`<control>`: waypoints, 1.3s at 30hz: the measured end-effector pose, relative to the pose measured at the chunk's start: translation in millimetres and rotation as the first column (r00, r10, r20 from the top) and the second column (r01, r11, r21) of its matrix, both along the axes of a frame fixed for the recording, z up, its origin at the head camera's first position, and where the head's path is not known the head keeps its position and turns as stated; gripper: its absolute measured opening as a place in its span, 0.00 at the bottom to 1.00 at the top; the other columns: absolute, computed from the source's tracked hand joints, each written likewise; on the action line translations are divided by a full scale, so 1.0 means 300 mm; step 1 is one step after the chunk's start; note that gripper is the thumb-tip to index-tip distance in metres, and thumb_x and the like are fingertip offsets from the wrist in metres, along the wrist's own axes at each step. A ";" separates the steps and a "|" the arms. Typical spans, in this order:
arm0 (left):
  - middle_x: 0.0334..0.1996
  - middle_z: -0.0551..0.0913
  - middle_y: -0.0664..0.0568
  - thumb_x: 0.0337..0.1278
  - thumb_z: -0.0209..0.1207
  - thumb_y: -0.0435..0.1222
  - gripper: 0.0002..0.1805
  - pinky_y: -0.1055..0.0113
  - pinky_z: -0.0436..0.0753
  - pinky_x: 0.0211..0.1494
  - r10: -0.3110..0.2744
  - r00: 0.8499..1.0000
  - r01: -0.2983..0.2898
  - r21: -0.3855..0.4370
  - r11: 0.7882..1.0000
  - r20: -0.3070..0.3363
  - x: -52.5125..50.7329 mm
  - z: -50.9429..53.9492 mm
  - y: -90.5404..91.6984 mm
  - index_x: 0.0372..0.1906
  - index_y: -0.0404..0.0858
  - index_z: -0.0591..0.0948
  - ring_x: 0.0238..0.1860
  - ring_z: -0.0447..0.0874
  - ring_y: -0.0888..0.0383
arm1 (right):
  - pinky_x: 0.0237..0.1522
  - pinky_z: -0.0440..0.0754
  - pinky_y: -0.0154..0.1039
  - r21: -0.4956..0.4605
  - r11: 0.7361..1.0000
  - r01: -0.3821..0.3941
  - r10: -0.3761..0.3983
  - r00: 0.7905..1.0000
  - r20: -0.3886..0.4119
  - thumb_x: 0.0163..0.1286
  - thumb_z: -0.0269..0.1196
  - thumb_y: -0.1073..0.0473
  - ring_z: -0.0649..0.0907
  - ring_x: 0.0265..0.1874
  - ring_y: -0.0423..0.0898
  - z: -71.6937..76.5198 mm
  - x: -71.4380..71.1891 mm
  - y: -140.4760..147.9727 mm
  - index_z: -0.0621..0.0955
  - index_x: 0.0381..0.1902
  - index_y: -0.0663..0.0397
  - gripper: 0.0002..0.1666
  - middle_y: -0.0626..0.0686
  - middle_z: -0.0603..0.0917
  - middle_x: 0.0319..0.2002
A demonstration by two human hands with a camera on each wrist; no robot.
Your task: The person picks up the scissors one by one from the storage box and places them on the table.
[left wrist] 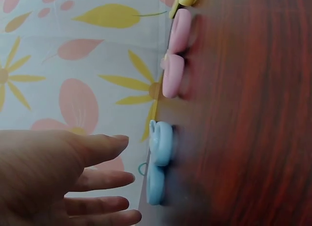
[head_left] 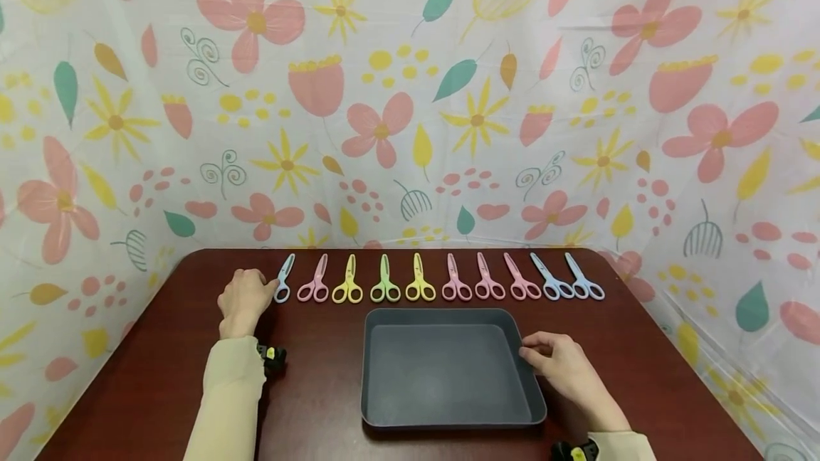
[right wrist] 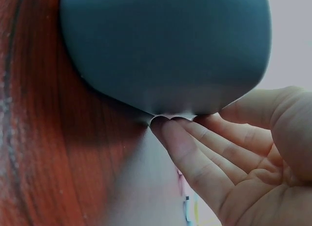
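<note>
A pair of light blue scissors [head_left: 284, 279] lies at the left end of a row of scissors. My left hand [head_left: 246, 297] is just left of its handle loops; in the left wrist view, the fingers [left wrist: 105, 179] stay loosely extended with a gap before the blue loops [left wrist: 160, 148]. A dark grey rectangular baking pan [head_left: 448, 375] rests on the table, nothing lying in it. At its right rim my right hand [head_left: 570, 368] pinches the edge. The right wrist view shows fingertips [right wrist: 178, 138] against the outside of the pan [right wrist: 165, 50], part of the grip hidden.
Along the table's back edge lie several more scissors, including pink [head_left: 314, 283], yellow [head_left: 348, 283], green [head_left: 385, 283] and blue [head_left: 584, 282] ones. The dark red-brown table [head_left: 314, 375] borders a flower-patterned curtain [head_left: 410, 126] behind and at both sides.
</note>
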State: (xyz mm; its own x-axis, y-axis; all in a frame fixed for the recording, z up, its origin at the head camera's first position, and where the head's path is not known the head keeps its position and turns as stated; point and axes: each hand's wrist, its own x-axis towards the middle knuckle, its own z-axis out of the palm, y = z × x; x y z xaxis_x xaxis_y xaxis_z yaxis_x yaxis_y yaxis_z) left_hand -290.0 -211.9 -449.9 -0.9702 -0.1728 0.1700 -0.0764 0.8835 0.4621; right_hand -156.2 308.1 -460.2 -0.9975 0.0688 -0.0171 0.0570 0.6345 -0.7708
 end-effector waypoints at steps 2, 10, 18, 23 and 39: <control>0.37 0.76 0.36 0.65 0.58 0.45 0.19 0.47 0.73 0.29 0.005 1.000 -0.005 0.002 1.000 -0.004 0.004 0.009 -0.004 0.26 0.34 0.82 0.27 0.77 0.42 | 0.31 0.84 0.44 0.005 1.000 -0.008 0.008 1.000 -0.001 0.66 0.65 0.64 0.87 0.31 0.49 0.006 -0.003 -0.002 0.84 0.44 0.65 0.10 0.57 0.86 0.38; 0.39 0.77 0.37 0.69 0.54 0.46 0.19 0.46 0.73 0.30 0.003 1.000 -0.002 0.020 1.000 -0.016 0.026 0.033 -0.009 0.35 0.33 0.83 0.31 0.78 0.42 | 0.31 0.84 0.43 0.006 1.000 -0.012 0.012 1.000 0.004 0.69 0.63 0.60 0.87 0.29 0.48 0.012 -0.005 -0.002 0.84 0.44 0.62 0.11 0.57 0.85 0.39; 0.39 0.78 0.36 0.69 0.54 0.47 0.21 0.47 0.74 0.30 0.003 1.000 -0.003 0.014 1.000 0.007 0.058 0.060 -0.005 0.41 0.30 0.82 0.34 0.78 0.42 | 0.32 0.84 0.40 -0.050 0.999 -0.011 0.011 1.000 0.007 0.71 0.61 0.60 0.87 0.32 0.47 0.011 -0.015 0.003 0.84 0.43 0.62 0.10 0.56 0.85 0.37; 0.41 0.76 0.37 0.69 0.54 0.48 0.21 0.49 0.73 0.30 -0.050 0.999 0.050 0.011 0.999 0.009 0.070 0.092 0.025 0.42 0.31 0.82 0.35 0.76 0.43 | 0.33 0.84 0.40 -0.056 0.998 0.006 -0.006 1.000 -0.001 0.72 0.60 0.60 0.88 0.32 0.48 0.034 0.003 0.020 0.83 0.45 0.66 0.13 0.57 0.86 0.37; 0.49 0.78 0.35 0.65 0.59 0.48 0.21 0.37 0.72 0.46 -0.265 0.946 0.226 -0.207 0.952 -0.188 0.179 0.076 0.239 0.46 0.33 0.82 0.53 0.74 0.37 | 0.57 0.65 0.66 0.306 0.952 -0.030 0.086 0.981 -0.174 0.75 0.52 0.38 0.68 0.63 0.69 0.138 0.003 -0.068 0.69 0.68 0.63 0.38 0.70 0.69 0.65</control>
